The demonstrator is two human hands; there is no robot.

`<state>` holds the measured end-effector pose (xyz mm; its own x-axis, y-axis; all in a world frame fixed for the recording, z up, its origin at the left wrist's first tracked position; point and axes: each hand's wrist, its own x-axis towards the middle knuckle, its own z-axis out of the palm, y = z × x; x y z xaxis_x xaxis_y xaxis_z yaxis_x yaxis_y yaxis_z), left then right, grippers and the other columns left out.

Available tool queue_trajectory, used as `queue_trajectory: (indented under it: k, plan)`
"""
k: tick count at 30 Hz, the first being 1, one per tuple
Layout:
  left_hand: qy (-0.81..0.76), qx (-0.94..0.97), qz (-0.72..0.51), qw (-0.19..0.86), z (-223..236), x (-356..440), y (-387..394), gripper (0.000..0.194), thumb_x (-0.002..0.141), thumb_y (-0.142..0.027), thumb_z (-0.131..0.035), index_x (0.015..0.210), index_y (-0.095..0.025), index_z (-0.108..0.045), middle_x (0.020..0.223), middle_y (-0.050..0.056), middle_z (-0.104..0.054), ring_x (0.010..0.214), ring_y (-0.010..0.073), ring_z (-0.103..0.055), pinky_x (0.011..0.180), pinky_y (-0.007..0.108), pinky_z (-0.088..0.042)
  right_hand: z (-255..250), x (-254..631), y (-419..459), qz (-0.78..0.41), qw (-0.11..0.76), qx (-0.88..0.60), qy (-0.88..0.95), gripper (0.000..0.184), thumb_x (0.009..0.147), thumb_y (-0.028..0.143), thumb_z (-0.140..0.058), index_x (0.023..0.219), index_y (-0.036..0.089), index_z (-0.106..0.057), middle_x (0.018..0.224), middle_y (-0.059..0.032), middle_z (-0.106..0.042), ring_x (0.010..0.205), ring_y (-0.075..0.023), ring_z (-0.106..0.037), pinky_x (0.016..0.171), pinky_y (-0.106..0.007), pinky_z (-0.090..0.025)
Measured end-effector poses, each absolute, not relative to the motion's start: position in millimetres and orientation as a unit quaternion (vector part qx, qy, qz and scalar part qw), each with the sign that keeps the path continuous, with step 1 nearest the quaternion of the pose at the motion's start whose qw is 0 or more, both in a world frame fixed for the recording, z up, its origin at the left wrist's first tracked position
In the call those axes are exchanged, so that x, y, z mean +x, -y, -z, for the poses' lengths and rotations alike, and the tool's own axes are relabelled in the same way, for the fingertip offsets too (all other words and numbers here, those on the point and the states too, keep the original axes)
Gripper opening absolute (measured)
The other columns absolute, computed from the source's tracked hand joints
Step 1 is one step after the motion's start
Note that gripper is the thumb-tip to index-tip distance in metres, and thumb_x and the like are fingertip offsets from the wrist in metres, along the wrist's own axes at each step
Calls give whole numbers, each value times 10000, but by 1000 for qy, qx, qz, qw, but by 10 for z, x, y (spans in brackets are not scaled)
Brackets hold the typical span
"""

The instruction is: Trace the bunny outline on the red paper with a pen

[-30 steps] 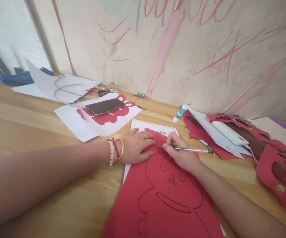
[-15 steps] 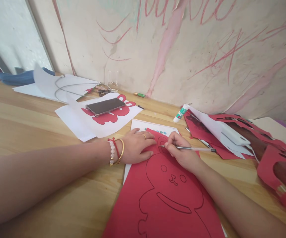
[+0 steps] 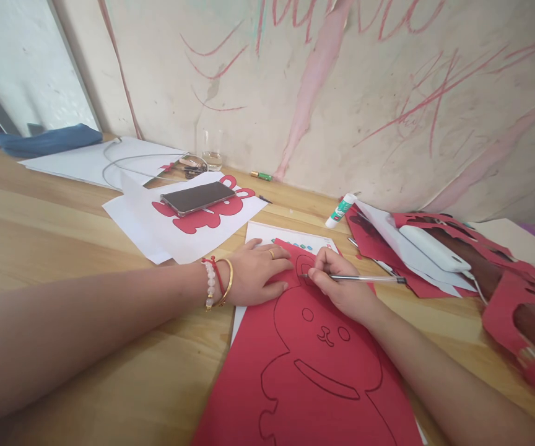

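Your right hand [image 3: 342, 290] curled closed around a ballpoint pen [image 3: 365, 279], tip on the black outline of the red paper [image 3: 244, 396], your left hand [image 3: 254, 272] open and palm-down on that sheet, not gripping, paper lying under both hands, white sheet [image 3: 290, 238] beneath it.

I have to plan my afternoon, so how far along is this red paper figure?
Done: a face is already outlined on the red paper, and a red figure lies on white paper under the phone. In hand: the right hand holds a pen at the top of the outline, while the left hand pins the sheet. Left: the drawn figure still looks uncut.
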<state>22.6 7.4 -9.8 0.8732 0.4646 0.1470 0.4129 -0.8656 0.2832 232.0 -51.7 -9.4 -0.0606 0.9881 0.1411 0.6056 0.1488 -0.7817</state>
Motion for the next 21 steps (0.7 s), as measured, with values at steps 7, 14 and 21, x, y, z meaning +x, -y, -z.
queue_trajectory:
  k: [7,14,21]
  plan:
    - [-225,960,-114,121,98,230,-72,341,916,-365,-430,1195,-215,-553,1360,86,-522,1259,255,-462,1094,515,-239,112,2323,506,-280,348,-593,670,185,841,224,-493,692,233,-384,593,66,-377,537,-111,-326,512,-260,-269]
    - [-223,960,-116,125,100,231,-77,341,914,-360,-429,1197,-212,-548,1351,92,-524,1252,251,-466,1092,522,-234,100,2314,504,-285,363,-591,661,199,839,231,-497,684,235,-373,566,74,-382,513,-106,-326,502,-255,-272]
    - [-231,958,-105,131,102,231,-72,363,921,-370,-429,1220,-197,-540,1377,90,-506,1277,248,-440,1106,551,-204,99,2291,496,-273,354,-609,655,197,853,229,-511,702,234,-385,577,70,-413,518,-106,-338,504,-259,-278]
